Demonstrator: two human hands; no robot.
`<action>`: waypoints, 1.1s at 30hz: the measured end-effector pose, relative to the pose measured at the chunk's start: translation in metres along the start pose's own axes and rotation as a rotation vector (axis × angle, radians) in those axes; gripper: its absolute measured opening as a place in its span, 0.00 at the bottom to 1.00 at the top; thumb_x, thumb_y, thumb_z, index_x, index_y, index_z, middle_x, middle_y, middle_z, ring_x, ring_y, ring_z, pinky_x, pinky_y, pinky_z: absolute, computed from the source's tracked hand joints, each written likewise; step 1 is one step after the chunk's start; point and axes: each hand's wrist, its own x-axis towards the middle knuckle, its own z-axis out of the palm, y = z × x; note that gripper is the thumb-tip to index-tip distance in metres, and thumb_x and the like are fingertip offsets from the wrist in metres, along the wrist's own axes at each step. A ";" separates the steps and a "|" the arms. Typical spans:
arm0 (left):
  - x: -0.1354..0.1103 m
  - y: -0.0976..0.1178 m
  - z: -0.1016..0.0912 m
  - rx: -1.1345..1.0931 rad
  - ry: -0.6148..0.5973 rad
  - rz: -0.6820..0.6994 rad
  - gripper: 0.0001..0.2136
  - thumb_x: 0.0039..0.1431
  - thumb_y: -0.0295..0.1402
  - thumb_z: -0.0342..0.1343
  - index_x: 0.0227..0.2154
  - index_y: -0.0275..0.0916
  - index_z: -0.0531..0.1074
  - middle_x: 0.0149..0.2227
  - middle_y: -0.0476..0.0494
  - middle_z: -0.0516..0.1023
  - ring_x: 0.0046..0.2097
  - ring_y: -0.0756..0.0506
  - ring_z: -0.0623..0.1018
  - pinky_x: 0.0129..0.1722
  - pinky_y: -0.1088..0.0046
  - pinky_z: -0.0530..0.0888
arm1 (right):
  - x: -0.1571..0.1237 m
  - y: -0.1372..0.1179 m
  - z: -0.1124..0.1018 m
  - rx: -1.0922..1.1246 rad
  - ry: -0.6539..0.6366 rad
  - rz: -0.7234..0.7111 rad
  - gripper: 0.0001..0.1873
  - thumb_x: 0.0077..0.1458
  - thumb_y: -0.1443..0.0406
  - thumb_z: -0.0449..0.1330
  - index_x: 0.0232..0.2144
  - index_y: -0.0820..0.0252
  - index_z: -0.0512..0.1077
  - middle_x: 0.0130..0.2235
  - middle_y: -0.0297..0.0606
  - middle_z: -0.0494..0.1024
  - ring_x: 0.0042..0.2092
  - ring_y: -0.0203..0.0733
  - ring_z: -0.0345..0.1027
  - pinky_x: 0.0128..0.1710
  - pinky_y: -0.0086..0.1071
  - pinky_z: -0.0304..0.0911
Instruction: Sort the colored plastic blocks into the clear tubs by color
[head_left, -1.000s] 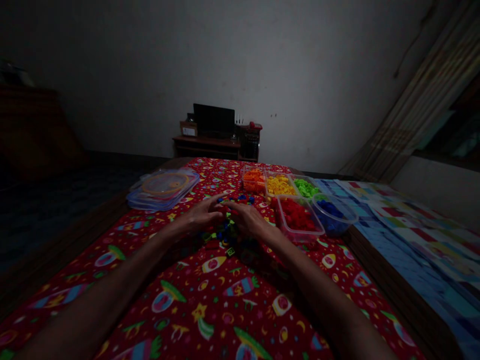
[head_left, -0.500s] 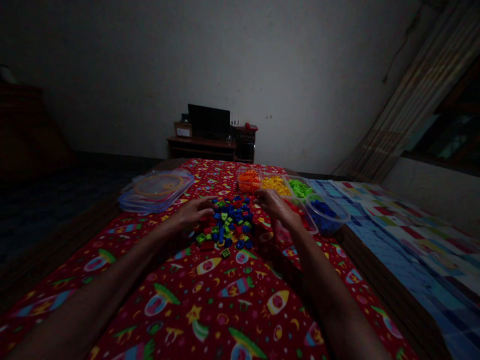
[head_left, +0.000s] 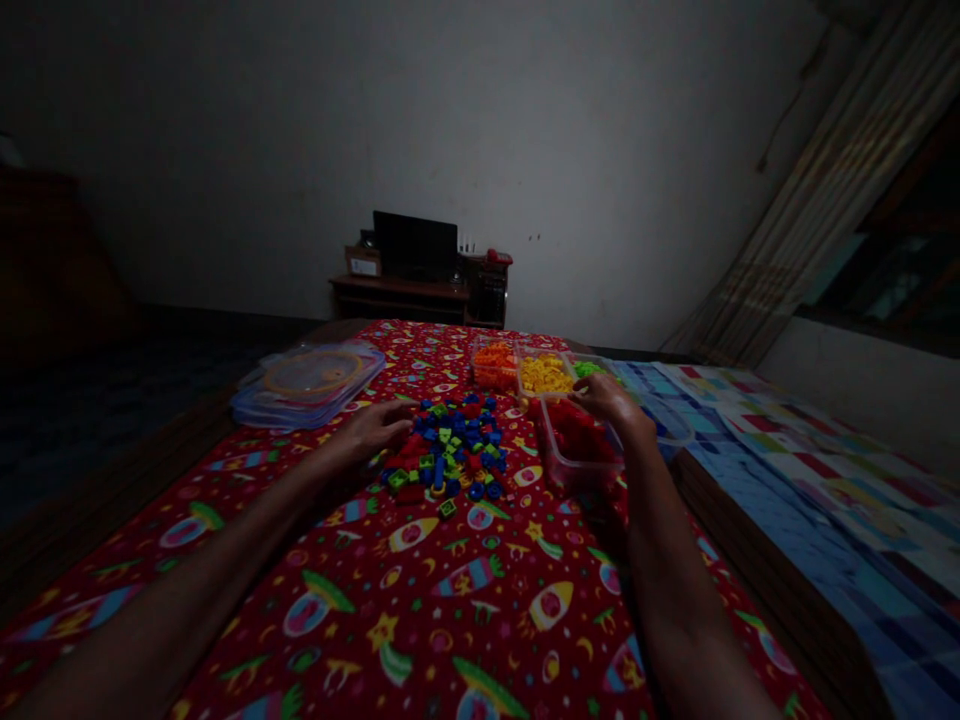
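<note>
Red cloth (head_left: 480, 600) under bricks (head_left: 456, 436); grey wall (head_left: 600, 150) beyond.

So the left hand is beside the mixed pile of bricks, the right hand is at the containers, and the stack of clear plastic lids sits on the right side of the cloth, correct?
Not quite: the head view shows the stack of clear plastic lids on the left side of the cloth. The left hand is beside the mixed pile of bricks, and the right hand is at the containers.
</note>
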 end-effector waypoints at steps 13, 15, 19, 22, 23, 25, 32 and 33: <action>-0.001 -0.001 -0.023 0.322 -0.139 0.054 0.23 0.39 0.53 0.61 0.35 0.42 0.80 0.37 0.41 0.82 0.41 0.36 0.78 0.38 0.69 0.74 | -0.033 -0.104 0.022 0.157 0.072 -0.562 0.11 0.58 0.71 0.52 0.35 0.60 0.75 0.32 0.39 0.77 0.30 0.35 0.65 0.30 0.27 0.51; -0.001 0.000 -0.020 0.359 -0.205 0.071 0.22 0.38 0.52 0.62 0.35 0.42 0.79 0.38 0.42 0.82 0.42 0.37 0.78 0.41 0.69 0.73 | -0.041 -0.124 0.041 0.137 0.009 -0.650 0.10 0.58 0.70 0.52 0.33 0.60 0.75 0.29 0.38 0.76 0.29 0.34 0.63 0.29 0.28 0.49; 0.000 -0.001 -0.009 0.354 -0.196 0.082 0.24 0.37 0.50 0.62 0.38 0.42 0.78 0.40 0.41 0.81 0.44 0.36 0.77 0.44 0.67 0.72 | -0.052 -0.142 0.074 0.138 -0.033 -0.749 0.10 0.62 0.66 0.52 0.38 0.60 0.73 0.34 0.39 0.76 0.32 0.35 0.65 0.31 0.27 0.51; 0.001 -0.004 0.000 0.337 -0.154 0.084 0.26 0.36 0.48 0.62 0.39 0.40 0.77 0.44 0.39 0.80 0.47 0.35 0.76 0.47 0.65 0.71 | -0.054 -0.141 0.093 0.139 -0.023 -0.814 0.12 0.62 0.62 0.54 0.43 0.61 0.72 0.39 0.42 0.76 0.39 0.38 0.67 0.36 0.28 0.55; 0.000 -0.003 0.002 0.336 -0.144 0.087 0.26 0.35 0.47 0.61 0.40 0.39 0.76 0.46 0.39 0.79 0.48 0.35 0.76 0.48 0.64 0.71 | -0.054 -0.140 0.098 0.136 -0.014 -0.831 0.12 0.62 0.62 0.54 0.45 0.61 0.71 0.40 0.43 0.76 0.41 0.39 0.67 0.37 0.28 0.56; -0.001 -0.001 0.006 0.332 -0.135 0.104 0.27 0.36 0.44 0.60 0.43 0.38 0.75 0.47 0.39 0.78 0.49 0.35 0.75 0.50 0.65 0.70 | -0.054 -0.138 0.105 0.138 0.011 -0.840 0.13 0.62 0.63 0.55 0.47 0.61 0.70 0.43 0.44 0.75 0.44 0.40 0.67 0.40 0.29 0.57; -0.005 0.014 0.013 0.150 -0.146 0.060 0.19 0.38 0.41 0.60 0.36 0.40 0.76 0.29 0.49 0.79 0.32 0.43 0.77 0.31 0.71 0.72 | -0.052 -0.139 0.097 0.122 -0.053 -0.726 0.12 0.63 0.60 0.53 0.42 0.62 0.71 0.37 0.44 0.77 0.37 0.42 0.70 0.34 0.31 0.55; -0.006 0.016 0.013 0.104 -0.179 0.038 0.17 0.39 0.41 0.60 0.34 0.39 0.76 0.26 0.50 0.78 0.28 0.45 0.75 0.28 0.73 0.71 | -0.053 -0.140 0.094 0.119 -0.067 -0.710 0.13 0.63 0.60 0.53 0.41 0.61 0.71 0.36 0.44 0.77 0.36 0.42 0.70 0.32 0.30 0.54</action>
